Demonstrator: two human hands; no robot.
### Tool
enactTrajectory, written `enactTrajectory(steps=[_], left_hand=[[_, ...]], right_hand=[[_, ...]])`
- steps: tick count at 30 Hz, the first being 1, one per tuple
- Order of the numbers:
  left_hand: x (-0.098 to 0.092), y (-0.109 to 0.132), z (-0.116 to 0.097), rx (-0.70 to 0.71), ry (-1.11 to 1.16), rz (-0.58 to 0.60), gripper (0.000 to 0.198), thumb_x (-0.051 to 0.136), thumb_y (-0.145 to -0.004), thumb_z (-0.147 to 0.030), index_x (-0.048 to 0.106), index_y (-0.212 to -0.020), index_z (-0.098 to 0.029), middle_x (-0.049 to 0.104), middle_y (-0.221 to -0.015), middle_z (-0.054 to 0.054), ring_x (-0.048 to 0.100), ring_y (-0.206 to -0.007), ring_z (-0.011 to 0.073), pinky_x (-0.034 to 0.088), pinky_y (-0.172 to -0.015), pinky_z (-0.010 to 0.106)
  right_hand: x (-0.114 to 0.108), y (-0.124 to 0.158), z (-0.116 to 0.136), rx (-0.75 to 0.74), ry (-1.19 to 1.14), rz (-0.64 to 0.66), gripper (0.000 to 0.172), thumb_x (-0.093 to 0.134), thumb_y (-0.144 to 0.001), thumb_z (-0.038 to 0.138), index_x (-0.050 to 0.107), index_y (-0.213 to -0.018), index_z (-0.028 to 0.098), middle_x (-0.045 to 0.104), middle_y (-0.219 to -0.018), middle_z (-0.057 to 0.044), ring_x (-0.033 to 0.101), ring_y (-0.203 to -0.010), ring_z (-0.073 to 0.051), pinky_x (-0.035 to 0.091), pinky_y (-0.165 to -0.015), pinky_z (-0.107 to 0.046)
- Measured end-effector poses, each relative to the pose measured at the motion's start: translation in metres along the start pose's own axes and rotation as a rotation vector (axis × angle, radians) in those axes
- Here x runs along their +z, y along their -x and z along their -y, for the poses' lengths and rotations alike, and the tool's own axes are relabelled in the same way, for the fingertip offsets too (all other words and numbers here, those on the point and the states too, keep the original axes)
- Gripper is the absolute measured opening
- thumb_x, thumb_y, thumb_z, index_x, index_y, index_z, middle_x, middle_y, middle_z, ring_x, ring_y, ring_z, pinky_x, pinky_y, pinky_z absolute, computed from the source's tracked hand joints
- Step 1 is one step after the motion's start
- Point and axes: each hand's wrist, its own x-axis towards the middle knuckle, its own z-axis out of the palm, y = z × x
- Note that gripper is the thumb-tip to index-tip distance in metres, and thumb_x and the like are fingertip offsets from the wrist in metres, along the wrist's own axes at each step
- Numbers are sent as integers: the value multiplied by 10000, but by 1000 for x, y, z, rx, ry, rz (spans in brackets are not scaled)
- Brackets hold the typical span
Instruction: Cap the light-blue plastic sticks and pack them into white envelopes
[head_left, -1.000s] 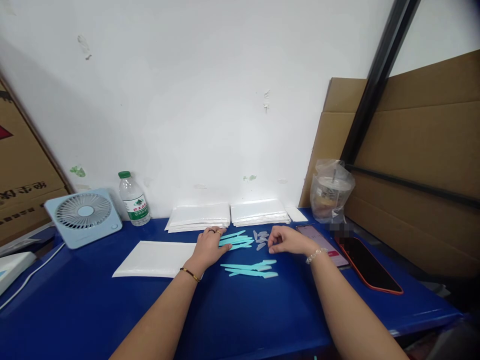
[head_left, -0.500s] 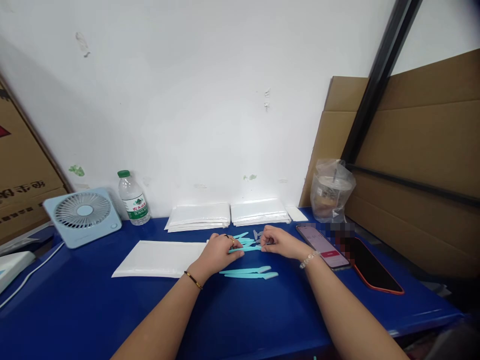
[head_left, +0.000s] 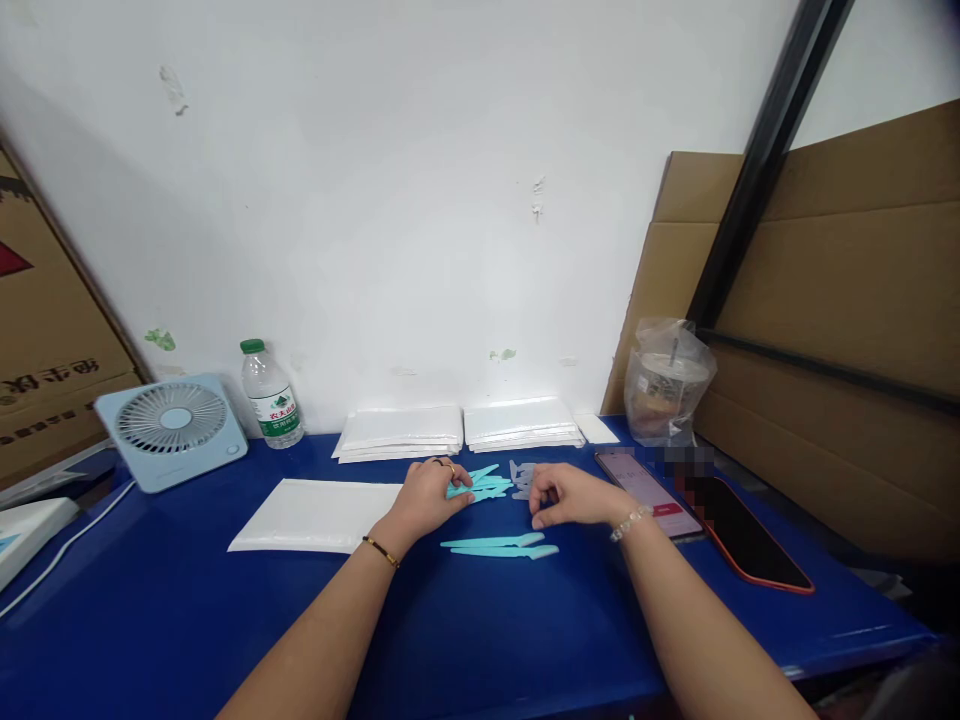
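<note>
Left hand (head_left: 429, 497) grips the loose teal razors (head_left: 484, 486); a second ago it lay flat on them. Right hand (head_left: 564, 496), pinched near clear caps (head_left: 520, 472), contents unclear. Two capped razors (head_left: 499, 546) lie in front, one fewer.

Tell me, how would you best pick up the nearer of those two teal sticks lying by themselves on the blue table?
Pinch the nearer teal stick at its middle from above, fingers closing across its narrow width. It lies flat, long and thin, running left to right, with another teal stick close behind, so come from the near side.
</note>
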Motion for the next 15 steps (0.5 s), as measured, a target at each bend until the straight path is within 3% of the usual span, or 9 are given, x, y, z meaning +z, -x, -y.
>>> enactTrajectory(steps=[4,8,12,15], left_hand=[[3,3,-16,144,39,114,258,537,-788,-476,674,-813,-259,656,-826,-12,562,-839,175,333,-783,290],[8,3,-21,208,-7,186,234,528,-814,-427,674,-793,-246,679,-802,-9,576,-812,175,327,-778,296],[5,-1,-10,101,-119,57,222,512,-829,-377,671,-778,-231,680,-837,16,570,-858,201,339,-763,317],[-3,-2,-4,-14,-117,-35,243,546,-794,-429,667,-906,-249,666,-923,26,551,-926,220,355,-786,328]], right_hand=[[9,-2,10,-32,42,123,139,719,-663,291,670,-707,168,517,-765,2,469,-628,-104,363,-535,-215],[10,-4,10,-54,79,13,96,666,-726,266,646,-725,172,510,-804,-6,474,-662,-109,368,-567,-217],[1,-3,4,-6,110,-188,35,619,-749,190,623,-721,169,522,-818,-13,496,-695,-120,381,-621,-230],[-6,-1,-2,66,94,-352,69,631,-745,237,634,-728,170,528,-818,-19,505,-706,-131,387,-624,-235]])
